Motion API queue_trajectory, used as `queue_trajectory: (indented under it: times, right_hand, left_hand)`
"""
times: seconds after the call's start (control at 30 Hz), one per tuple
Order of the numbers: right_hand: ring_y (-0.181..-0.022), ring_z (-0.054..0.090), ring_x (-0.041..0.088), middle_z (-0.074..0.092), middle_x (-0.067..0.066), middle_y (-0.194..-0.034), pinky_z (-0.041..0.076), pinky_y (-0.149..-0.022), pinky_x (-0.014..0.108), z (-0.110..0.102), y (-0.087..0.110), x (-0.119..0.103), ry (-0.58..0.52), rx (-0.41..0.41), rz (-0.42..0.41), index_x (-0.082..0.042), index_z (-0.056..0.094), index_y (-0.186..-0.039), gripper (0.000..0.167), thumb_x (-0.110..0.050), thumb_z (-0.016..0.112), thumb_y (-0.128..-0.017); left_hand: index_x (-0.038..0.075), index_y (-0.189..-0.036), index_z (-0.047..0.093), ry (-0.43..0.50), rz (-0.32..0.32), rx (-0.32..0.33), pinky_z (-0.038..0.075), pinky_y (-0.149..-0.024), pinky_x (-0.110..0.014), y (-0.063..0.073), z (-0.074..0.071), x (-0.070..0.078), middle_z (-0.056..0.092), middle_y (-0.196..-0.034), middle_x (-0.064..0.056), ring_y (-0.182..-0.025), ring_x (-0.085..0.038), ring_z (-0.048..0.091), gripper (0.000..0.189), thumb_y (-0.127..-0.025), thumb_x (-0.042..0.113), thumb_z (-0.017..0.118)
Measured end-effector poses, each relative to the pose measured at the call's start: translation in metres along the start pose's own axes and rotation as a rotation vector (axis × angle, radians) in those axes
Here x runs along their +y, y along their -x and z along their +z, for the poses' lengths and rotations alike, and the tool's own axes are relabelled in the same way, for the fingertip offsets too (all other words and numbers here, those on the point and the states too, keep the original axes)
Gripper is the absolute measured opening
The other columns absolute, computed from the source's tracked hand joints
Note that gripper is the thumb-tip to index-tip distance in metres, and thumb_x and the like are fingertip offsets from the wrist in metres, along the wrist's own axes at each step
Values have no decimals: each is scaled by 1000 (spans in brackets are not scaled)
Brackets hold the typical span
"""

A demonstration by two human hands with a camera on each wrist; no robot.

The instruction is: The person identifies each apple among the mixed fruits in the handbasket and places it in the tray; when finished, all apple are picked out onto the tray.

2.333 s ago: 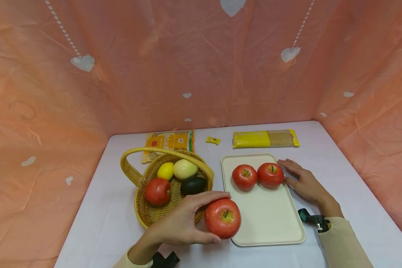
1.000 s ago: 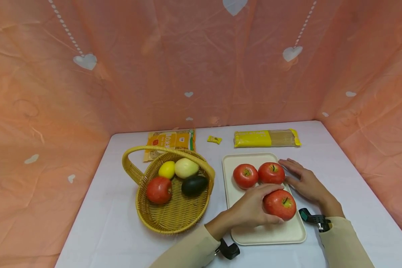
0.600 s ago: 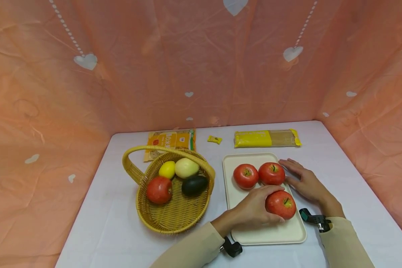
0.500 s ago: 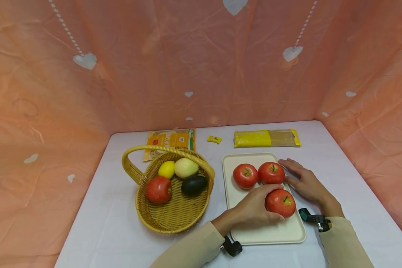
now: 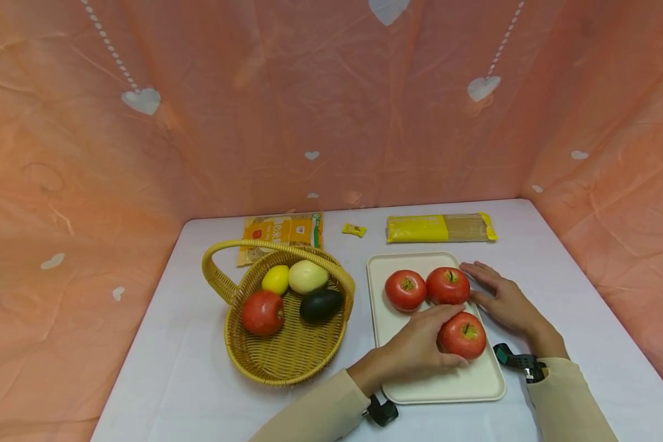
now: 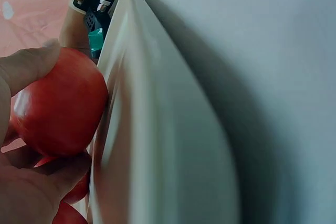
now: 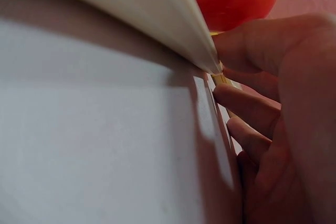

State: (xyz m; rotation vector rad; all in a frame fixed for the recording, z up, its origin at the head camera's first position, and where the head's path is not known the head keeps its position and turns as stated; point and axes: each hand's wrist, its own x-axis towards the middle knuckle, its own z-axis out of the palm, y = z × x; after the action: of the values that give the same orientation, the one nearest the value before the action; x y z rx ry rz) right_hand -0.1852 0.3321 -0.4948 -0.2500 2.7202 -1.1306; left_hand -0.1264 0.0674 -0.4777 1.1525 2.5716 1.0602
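Observation:
My left hand [image 5: 417, 347] is around a red apple [image 5: 464, 336] low over the right part of the cream tray [image 5: 447, 390], thumb on the near side and fingers on the far side. In the left wrist view the apple [image 6: 65, 103] sits right at the tray's surface, between thumb and fingers. Two more red apples, one on the left [image 5: 405, 290] and one on the right [image 5: 448, 286], lie side by side at the tray's far end. My right hand [image 5: 505, 304] is at the tray's right edge, fingers relaxed; the right wrist view has its fingertips [image 7: 226, 95] close to the rim.
Left of the tray stands a wicker basket [image 5: 284, 365] with a tall handle, holding a red apple [image 5: 262, 313], a lemon [image 5: 275, 280], a pale green fruit [image 5: 307, 277] and a dark green oval one [image 5: 320, 306]. Behind lie an orange food bag [image 5: 282, 230], a small yellow packet [image 5: 354, 230] and a noodle pack [image 5: 441, 228].
My left hand has carried the apple rightward from beside the basket and lowered it onto the tray's right part. In the last half second its grip has shifted slightly. The right hand has stayed put.

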Motion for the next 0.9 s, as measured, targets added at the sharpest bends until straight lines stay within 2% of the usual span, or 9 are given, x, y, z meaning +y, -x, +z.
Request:
queue_trajectory:
  times: [0.2,0.33,0.53,0.7,0.8,0.9]
  right_hand:
    - [-167,16,51,29,24,-178,21,-119,88,1,0,0,5,6,-3,-14,46,-168,69,-27,72,-106]
    - [-167,17,51,30,24,-178,22,-119,88,0,0,0,10,10,-8,-14,46,-168,68,-27,71,-106]
    - [-166,17,52,32,25,-177,21,-119,88,0,0,2,17,14,-10,-15,46,-168,68,-27,71,-106]
    - [-166,17,52,32,25,-177,21,-118,89,1,0,2,21,14,-18,-15,46,-168,68,-28,71,-106]
    - [-166,17,52,32,24,-177,21,-118,89,1,0,1,18,10,-19,-16,46,-168,68,-28,71,-106]
    - [-167,16,52,31,24,-177,21,-118,89,1,0,1,15,6,-15,-16,45,-168,68,-29,71,-107]
  left_hand:
    - [12,-165,46,5,1,42,40,-126,-23,3,-3,1,57,-164,3,-148,-10,55,89,-92,34,92]
    - [13,-162,51,0,13,96,41,-124,-21,7,-9,2,60,-159,1,-145,-9,57,85,-90,32,93]
    - [10,-156,57,19,65,166,40,-123,-18,16,-23,9,66,-154,-1,-144,-6,59,81,-88,33,95]
    - [11,-155,60,110,113,144,46,-117,-17,32,-43,18,69,-151,-2,-137,-7,65,78,-88,31,95]
    - [12,-154,61,155,147,115,50,-111,-15,47,-59,22,70,-150,-3,-131,-9,70,76,-88,28,95]
    - [14,-153,63,202,153,76,52,-108,-16,64,-78,24,70,-150,-3,-126,-9,71,74,-88,25,95]
